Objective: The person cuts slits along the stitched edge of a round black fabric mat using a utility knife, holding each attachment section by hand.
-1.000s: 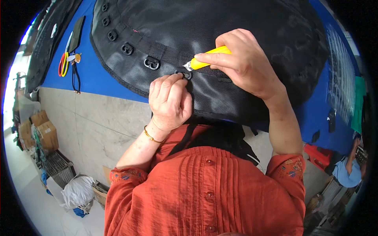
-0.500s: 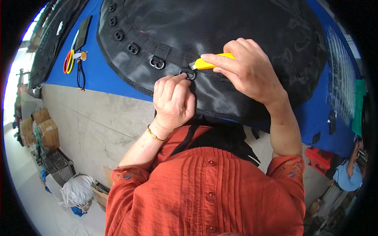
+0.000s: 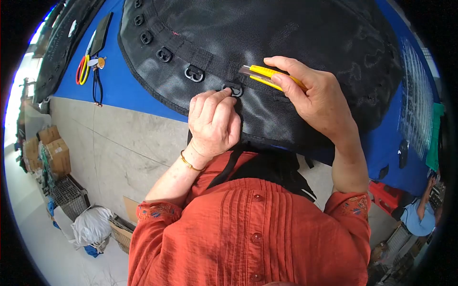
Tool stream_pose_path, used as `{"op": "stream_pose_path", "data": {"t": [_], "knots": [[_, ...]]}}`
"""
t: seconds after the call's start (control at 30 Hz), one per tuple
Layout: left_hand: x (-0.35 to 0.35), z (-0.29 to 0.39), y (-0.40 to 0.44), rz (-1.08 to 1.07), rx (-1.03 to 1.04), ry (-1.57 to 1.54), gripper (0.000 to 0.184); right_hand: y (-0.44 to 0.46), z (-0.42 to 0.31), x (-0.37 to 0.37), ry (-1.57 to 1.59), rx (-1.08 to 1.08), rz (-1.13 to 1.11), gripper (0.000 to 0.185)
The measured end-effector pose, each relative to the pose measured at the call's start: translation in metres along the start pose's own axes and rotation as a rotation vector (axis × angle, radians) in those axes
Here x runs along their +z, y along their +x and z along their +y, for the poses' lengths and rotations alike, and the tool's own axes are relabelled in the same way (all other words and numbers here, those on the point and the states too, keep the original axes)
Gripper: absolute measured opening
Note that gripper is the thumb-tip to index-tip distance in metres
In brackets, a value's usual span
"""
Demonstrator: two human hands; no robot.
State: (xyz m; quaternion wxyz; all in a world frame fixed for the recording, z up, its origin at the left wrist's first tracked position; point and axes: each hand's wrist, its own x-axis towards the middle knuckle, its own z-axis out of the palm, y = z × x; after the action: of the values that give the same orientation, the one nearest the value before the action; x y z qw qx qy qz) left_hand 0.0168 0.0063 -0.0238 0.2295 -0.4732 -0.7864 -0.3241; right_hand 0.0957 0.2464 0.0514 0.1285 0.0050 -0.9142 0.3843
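Note:
A large black mesh sheet (image 3: 267,43) with a strap sewn along its curve lies in front of me. My left hand (image 3: 213,118) is closed at the near edge of the strap, its fingertips on a black D-ring (image 3: 236,89). My right hand (image 3: 317,93) grips a yellow utility knife (image 3: 260,72), the blade out and pointing left, just above the strap. The blade appears apart from the D-ring. Further left along the strap sit more black rings, the nearest being a double-looped ring (image 3: 194,73).
The sheet rests on a blue table (image 3: 121,90). Scissors with red and yellow handles (image 3: 83,69) and a dark flat object (image 3: 101,33) lie at the left. Cardboard boxes (image 3: 58,155) and a white bag (image 3: 93,224) are on the floor. Another person (image 3: 419,217) is at far right.
My right hand has lifted the knife slightly away from the D-ring, to the right, and turned it so the blade's side shows. My left hand stays at the D-ring.

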Motion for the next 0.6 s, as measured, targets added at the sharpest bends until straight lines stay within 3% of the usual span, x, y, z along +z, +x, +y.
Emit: {"op": "stream_pose_path", "data": {"t": [0.6], "knots": [[-0.0004, 0.0003, -0.0008, -0.007, 0.005, -0.007, 0.026, -0.0013, 0.0035, 0.0013, 0.135, 0.033, -0.055, 0.021]]}}
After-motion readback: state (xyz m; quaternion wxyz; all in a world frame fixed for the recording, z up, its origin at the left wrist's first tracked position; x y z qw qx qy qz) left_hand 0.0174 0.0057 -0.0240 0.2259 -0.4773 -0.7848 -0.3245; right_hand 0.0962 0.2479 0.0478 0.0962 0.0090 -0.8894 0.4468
